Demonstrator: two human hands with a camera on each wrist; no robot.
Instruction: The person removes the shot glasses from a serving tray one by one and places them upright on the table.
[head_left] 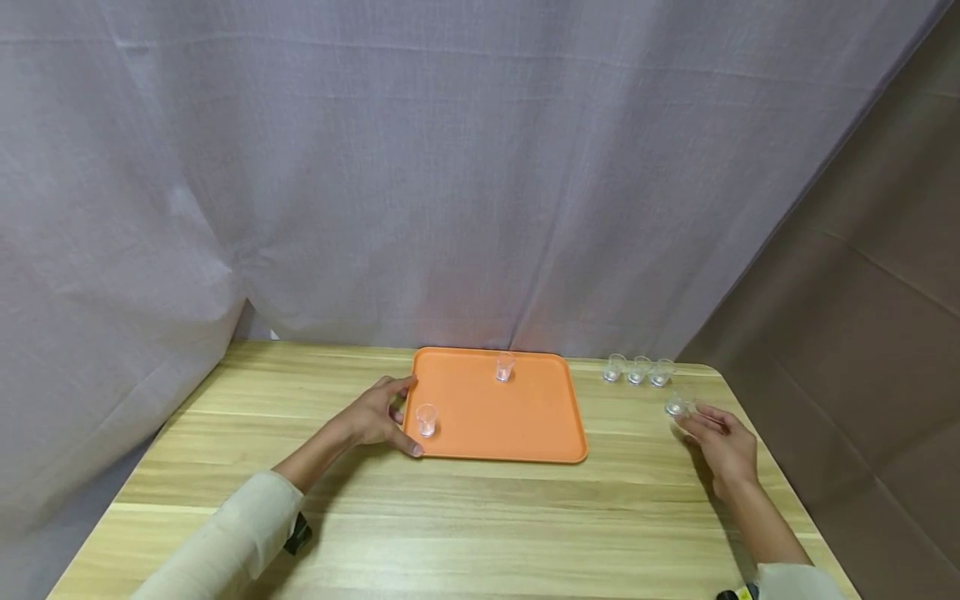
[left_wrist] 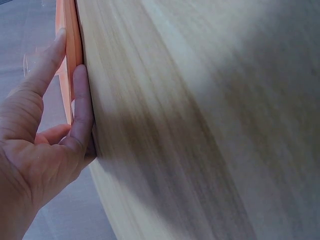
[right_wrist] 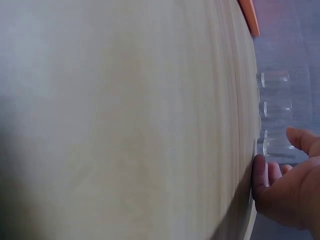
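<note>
My left hand [head_left: 375, 414] grips the near left corner of an orange tray [head_left: 502, 425], the thumb at the front edge and the fingers on the left rim. In the left wrist view, the fingers [left_wrist: 82, 95] lie against the tray's side, low over the table. One small clear shot glass [head_left: 427, 421] stands upright on the tray near that hand; a second glass [head_left: 505, 367] is by the far rim. At the right, my right hand [head_left: 723, 446] holds another shot glass [right_wrist: 275, 147] between thumb and fingers, its base at the table surface.
Three clear glasses [head_left: 638, 370] stand in a row at the table's back right, beyond my right hand. The wooden table [head_left: 480, 525] meets a grey curtain [head_left: 450, 208] at the back. A brown curtain [head_left: 847, 333] hangs along the right edge.
</note>
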